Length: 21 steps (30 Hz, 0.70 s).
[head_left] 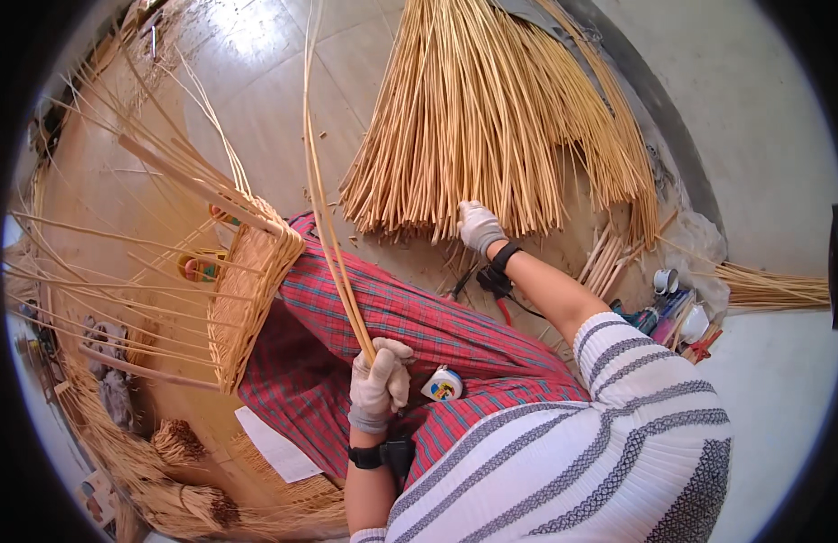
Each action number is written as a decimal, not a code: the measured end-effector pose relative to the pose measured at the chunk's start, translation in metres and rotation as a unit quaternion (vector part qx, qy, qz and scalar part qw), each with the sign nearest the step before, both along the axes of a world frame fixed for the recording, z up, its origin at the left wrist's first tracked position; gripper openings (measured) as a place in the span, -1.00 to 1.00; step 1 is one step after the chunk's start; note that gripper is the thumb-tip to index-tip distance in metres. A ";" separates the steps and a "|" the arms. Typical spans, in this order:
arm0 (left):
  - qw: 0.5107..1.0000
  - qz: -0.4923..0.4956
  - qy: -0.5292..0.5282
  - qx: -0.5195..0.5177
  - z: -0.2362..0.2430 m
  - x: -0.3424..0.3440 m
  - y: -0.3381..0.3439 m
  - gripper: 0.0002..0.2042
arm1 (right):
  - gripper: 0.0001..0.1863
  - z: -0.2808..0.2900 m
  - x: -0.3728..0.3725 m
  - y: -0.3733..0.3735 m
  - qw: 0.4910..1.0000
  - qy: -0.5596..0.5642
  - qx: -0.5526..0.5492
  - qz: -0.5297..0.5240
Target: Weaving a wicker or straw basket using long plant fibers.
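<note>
My left hand (pixel 380 380), in a pale work glove, is closed around a few long wicker rods (pixel 325 217) that rise past the top of the view. In a matching glove, my right hand (pixel 480 226) reaches to the near ends of a large fanned bundle of wicker rods (pixel 464 127). Its fingers are closed on a rod end there, partly lost among the others. A partly woven wicker basket (pixel 242 299) lies tipped against my knees on the left, its long unwoven stakes pointing left. The white tape measure (pixel 443 385) rests on the red plaid cloth over my lap.
Tied rod bundles (pixel 202 507) lie at the lower left near a white paper sheet (pixel 276 445). On the right are short sticks (pixel 603 262), assorted tools (pixel 658 312) and another rod bundle (pixel 771 285) by the wall. Small offcuts dot the tiled floor (pixel 346 54).
</note>
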State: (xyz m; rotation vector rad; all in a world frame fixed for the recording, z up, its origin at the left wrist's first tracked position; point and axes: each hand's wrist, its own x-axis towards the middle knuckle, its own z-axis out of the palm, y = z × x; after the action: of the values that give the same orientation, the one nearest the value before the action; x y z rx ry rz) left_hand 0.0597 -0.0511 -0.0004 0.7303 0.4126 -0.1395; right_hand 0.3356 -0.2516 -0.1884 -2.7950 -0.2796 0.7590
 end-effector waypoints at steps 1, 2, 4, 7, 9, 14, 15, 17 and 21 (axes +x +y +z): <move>1.000 -0.003 -0.010 0.012 -0.001 -0.001 0.000 -0.72 | -0.56 -0.009 -0.001 -0.009 0.999 -0.021 0.027 0.025; 1.000 -0.003 -0.009 0.010 -0.002 0.000 -0.001 -0.72 | -0.51 -0.017 -0.001 -0.018 0.996 -0.043 0.054 0.050; 1.000 -0.001 -0.021 -0.009 -0.003 0.002 -0.001 -0.72 | -0.55 -0.051 -0.003 -0.051 0.983 -0.127 0.110 0.075; 1.000 0.005 -0.016 -0.014 -0.008 -0.003 0.003 -0.71 | -0.57 -0.028 -0.007 -0.060 0.978 -0.101 -0.003 0.182; 1.000 0.003 -0.017 -0.013 -0.008 -0.003 0.003 -0.71 | -0.54 0.008 0.006 -0.077 0.963 -0.038 -0.118 0.238; 0.999 -0.008 -0.026 -0.025 -0.008 0.000 0.001 -0.69 | -0.66 0.013 0.022 -0.127 0.964 -0.047 -0.158 0.210; 0.999 -0.009 -0.029 -0.038 -0.008 0.000 0.001 -0.69 | -0.66 0.009 0.022 -0.119 0.979 -0.039 -0.121 0.158; 0.998 -0.009 -0.033 -0.046 -0.007 -0.001 0.004 -0.69 | -0.65 0.003 0.020 -0.089 0.991 -0.038 -0.082 0.097; 0.999 -0.017 -0.025 -0.020 -0.005 0.002 0.002 -0.67 | -0.48 0.007 0.033 -0.044 0.985 0.054 -0.047 -0.154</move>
State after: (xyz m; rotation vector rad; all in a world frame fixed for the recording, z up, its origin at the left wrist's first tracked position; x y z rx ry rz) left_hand 0.0621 -0.0490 -0.0052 0.7002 0.3484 -0.1616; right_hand 0.3688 -0.2955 -0.1817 -2.7740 0.2089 0.8610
